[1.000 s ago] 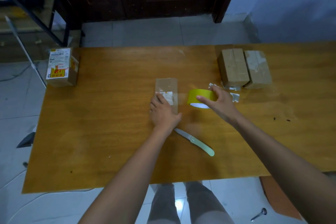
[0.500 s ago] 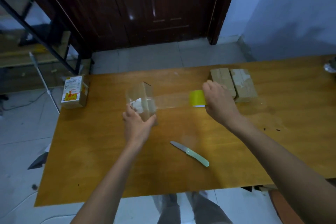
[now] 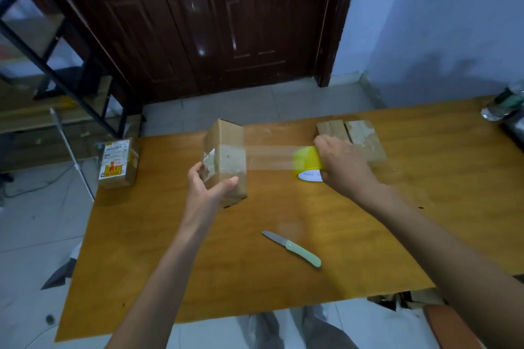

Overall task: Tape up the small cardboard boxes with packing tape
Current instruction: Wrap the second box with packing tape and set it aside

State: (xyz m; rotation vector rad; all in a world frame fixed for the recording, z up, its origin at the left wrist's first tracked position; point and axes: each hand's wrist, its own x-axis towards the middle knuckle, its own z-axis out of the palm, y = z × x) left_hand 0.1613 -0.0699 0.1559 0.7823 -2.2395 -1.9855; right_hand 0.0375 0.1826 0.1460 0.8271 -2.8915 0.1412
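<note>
The box [image 3: 226, 160] being taped stands on end near the middle of the worktop [image 3: 255, 278], lifted or tipped up, its long axis near upright and leaning slightly toward 11 o'clock, its open-looking top edge pointing away from the person. A clear strip of tape [image 3: 269, 157] runs from its right face toward 3 o'clock to the yellow tape roll [image 3: 307, 163].

The left hand [image 3: 209, 187] grips the box low down, thumb on the near face, fingers curled round the left side. The right hand [image 3: 344, 166] is wrapped over the roll, holding the strip taut.

At 2 o'clock from the box, two boxes [image 3: 351, 139] lie flat side by side, touching, with tape on them; they look finished. At 9 o'clock a labelled box [image 3: 117, 163] sits at the worktop's left edge; whether it has been taped I cannot tell. So the job seems roughly midway: this box still needs its strip wrapped, pressed down and cut.

A knife [image 3: 292, 248] lies at 5 o'clock, blade pointing toward 10 o'clock, well apart from both hands.
</note>
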